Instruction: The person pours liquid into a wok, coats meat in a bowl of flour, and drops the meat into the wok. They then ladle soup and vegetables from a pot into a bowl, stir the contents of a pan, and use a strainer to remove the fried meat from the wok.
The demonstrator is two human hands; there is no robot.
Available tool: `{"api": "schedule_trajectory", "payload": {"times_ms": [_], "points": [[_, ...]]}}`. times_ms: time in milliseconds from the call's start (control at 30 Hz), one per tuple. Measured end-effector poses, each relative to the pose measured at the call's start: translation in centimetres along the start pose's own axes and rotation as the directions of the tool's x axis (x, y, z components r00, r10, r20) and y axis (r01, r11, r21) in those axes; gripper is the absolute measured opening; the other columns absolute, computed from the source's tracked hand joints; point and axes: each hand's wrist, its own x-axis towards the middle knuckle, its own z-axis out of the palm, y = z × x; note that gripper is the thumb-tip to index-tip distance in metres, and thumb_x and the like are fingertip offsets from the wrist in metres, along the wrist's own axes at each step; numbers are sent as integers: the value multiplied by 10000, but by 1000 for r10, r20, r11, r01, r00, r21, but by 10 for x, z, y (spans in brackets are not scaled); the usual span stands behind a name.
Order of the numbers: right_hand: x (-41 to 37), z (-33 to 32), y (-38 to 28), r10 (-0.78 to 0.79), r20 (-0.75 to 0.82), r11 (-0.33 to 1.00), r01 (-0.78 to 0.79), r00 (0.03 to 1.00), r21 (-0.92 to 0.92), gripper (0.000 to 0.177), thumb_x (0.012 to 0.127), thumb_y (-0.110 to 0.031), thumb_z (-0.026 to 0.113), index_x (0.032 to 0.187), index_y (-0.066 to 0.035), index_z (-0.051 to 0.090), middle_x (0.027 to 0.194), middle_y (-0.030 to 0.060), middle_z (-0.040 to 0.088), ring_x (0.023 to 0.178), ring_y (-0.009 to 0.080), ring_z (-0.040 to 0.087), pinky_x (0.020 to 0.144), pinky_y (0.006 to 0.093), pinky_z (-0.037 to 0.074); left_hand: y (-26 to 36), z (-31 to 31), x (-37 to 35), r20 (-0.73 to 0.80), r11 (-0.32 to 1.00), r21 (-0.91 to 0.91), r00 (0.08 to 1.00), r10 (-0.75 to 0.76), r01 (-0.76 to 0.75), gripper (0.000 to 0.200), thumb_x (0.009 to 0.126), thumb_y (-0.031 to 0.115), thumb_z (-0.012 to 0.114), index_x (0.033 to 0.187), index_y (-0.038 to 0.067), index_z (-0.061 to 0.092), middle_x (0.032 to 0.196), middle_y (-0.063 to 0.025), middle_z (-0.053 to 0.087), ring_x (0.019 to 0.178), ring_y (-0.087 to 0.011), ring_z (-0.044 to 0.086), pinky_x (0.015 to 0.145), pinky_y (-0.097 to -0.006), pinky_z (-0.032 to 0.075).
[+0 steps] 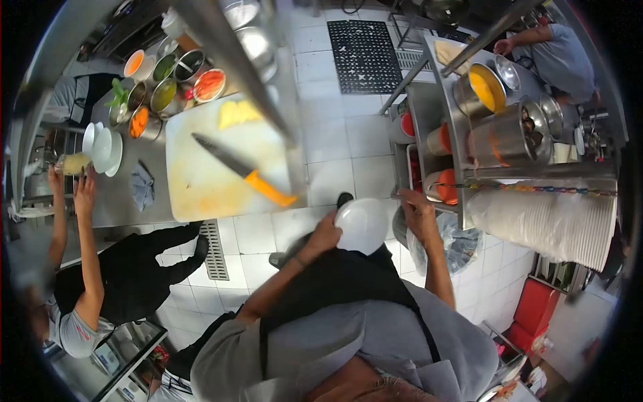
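My left hand (326, 234) is closed on the edge of a round white plate (362, 226), which I hold in front of my dark apron. My right hand (418, 216) hangs to the right of the plate, apart from it, beside the lower shelf of the steel counter. Its fingers are loosely bent and apart, and I see nothing in them. Just under that hand is a clear plastic bag (455, 244) with grey contents.
Left, a cutting board (201, 151) bears a yellow-handled knife (248, 173) and yellow slices (239, 114), near several ingredient containers. A co-worker's hands (84, 194) hold a jar. Stacked white containers (546, 224) and steel pots (479, 88) stand right. A black mat (365, 57) lies ahead.
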Motion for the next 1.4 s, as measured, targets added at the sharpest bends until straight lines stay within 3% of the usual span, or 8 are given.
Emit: {"api": "schedule_trajectory", "payload": {"times_ms": [133,333,433,767,967,1100,1200,1400], "points": [[61,-59,22,65,-138,996,-55,988,73,196,896,-22,614,1080,16,673,1005,195,695,915,306,690,808,355,534,97,-21,39,-118,907,-420,993,-7,-43,480,921,129,609,1342,-57,473,1208,-160,619,1099,-227,598,959,-355,486],[164,-107,32,47,-294,968,30,955,251,187,932,-49,606,1092,16,676,1050,126,694,909,193,662,820,288,510,194,-71,61,-236,767,-637,967,-101,-76,514,964,213,603,1362,-59,424,1230,-170,602,1041,-248,647,926,-377,526],[214,-104,21,77,-228,914,23,971,406,189,924,-37,614,1093,14,683,1034,97,687,914,144,628,818,260,492,202,-87,71,-301,757,-646,943,-140,-94,529,978,187,573,1400,-49,359,1293,-198,553,1197,-292,569,1012,-440,478],[464,-107,3,-199,-89,895,218,976,388,181,925,-63,639,1079,12,697,890,34,679,747,68,565,672,205,461,180,-103,201,-500,801,-573,849,-173,-174,472,938,204,628,1318,-29,474,1136,-149,644,990,-239,653,811,-364,550],[591,-116,76,-70,-179,900,140,981,413,201,940,-85,625,1080,45,687,911,56,697,792,73,600,703,214,479,252,-154,259,-618,853,-474,773,-146,-218,466,925,205,644,1299,-31,499,1136,-157,638,956,-213,643,803,-318,526],[629,-94,127,176,-20,847,-141,984,513,226,962,-166,612,1107,-10,687,956,41,696,817,94,636,717,237,503,259,-188,302,-691,877,-345,722,3,-334,489,941,183,617,1365,0,458,1210,-172,608,1021,-219,634,784,-300,537],[673,-82,140,264,60,815,-256,963,521,249,949,-187,628,1111,-4,678,943,30,690,788,83,626,686,230,502,323,-203,323,-586,764,-617,756,-290,-186,460,963,163,577,1348,-42,431,1246,-181,581,1068,-260,620,861,-364,549],[845,-85,195,181,-158,878,-88,971,470,246,951,-189,632,1098,3,680,868,11,674,721,75,596,615,211,458,352,-240,402,-561,601,-751,742,-367,-271,470,953,119,554,1372,-32,401,1236,-216,577,1072,-319,633,828,-438,567]]}}
